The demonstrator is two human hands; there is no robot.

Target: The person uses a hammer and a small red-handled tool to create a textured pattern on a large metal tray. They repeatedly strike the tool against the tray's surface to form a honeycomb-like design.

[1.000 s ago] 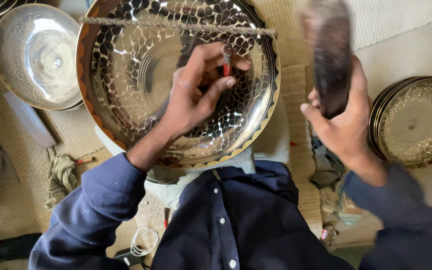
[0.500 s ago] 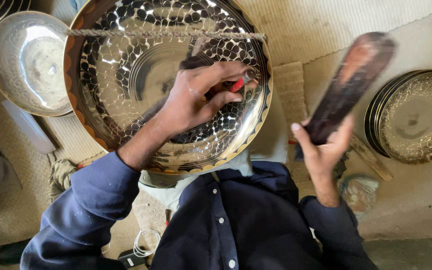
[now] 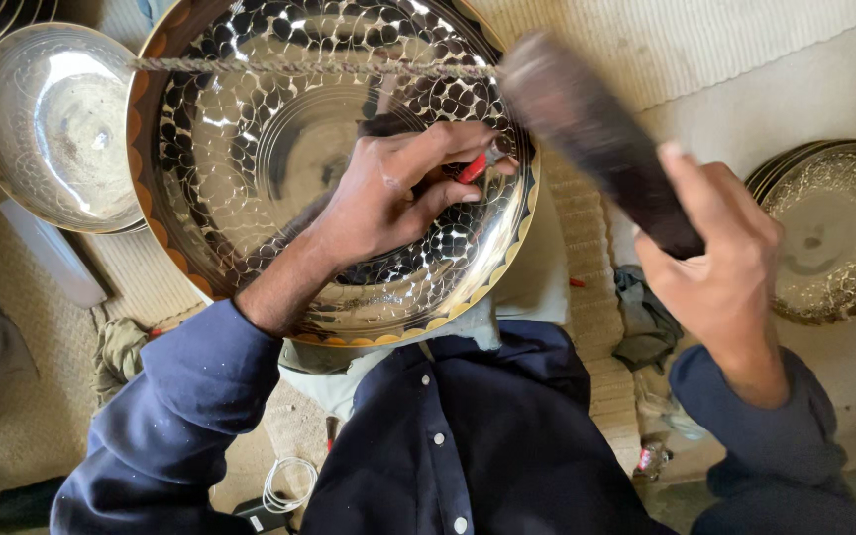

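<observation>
Woven mat (image 3: 666, 40), engraved tray (image 3: 250, 178), perhaps mallet (image 3: 596, 139)

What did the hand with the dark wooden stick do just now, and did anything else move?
The right hand swung the dark wooden mallet over to the left, so its head now hangs blurred above the rim of the big patterned metal bowl, close to the left hand. The left hand stayed in the bowl, pinching the small red-handled tool. The bowl stayed put.

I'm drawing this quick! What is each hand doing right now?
Left hand: closed, pinching a small red-handled tool against the big patterned metal plate.
Right hand: closed around a dark wooden mallet, raised.
</observation>
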